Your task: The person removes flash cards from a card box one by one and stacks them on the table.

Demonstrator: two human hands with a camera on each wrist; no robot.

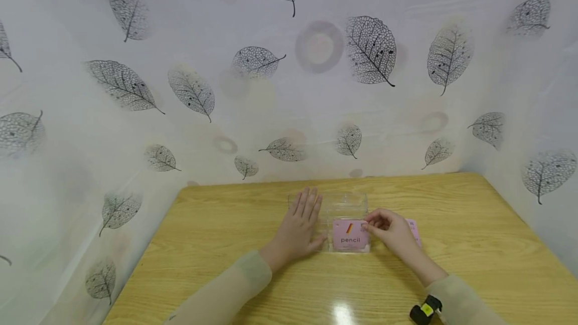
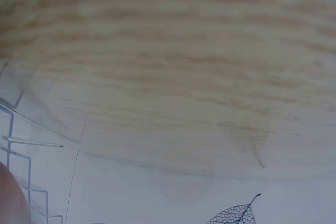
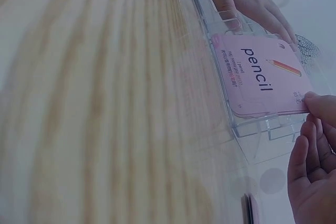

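Observation:
A clear plastic stepped holder [image 1: 346, 198] stands on the table, with a pink flash card [image 1: 344, 239] in its front right compartment. The card bears the word "pencil" and a small pencil picture; in the right wrist view, another card edge shows beneath it. My right hand [image 1: 389, 229] pinches the card's upper right corner between thumb and fingers. Over the left part of the holder, my left hand [image 1: 299, 224] lies with straight fingers pointing away and its thumb toward the card. The left wrist view catches only a fingertip beside the holder's stepped side [image 2: 31, 182].
More pink cards [image 1: 413, 232] lie on the wooden table [image 1: 217, 224] just right of my right hand, partly hidden by it. A pale cloth with leaf prints [image 1: 316, 94] hangs behind the table and at both sides. A black strap device [image 1: 426, 310] sits at my right sleeve.

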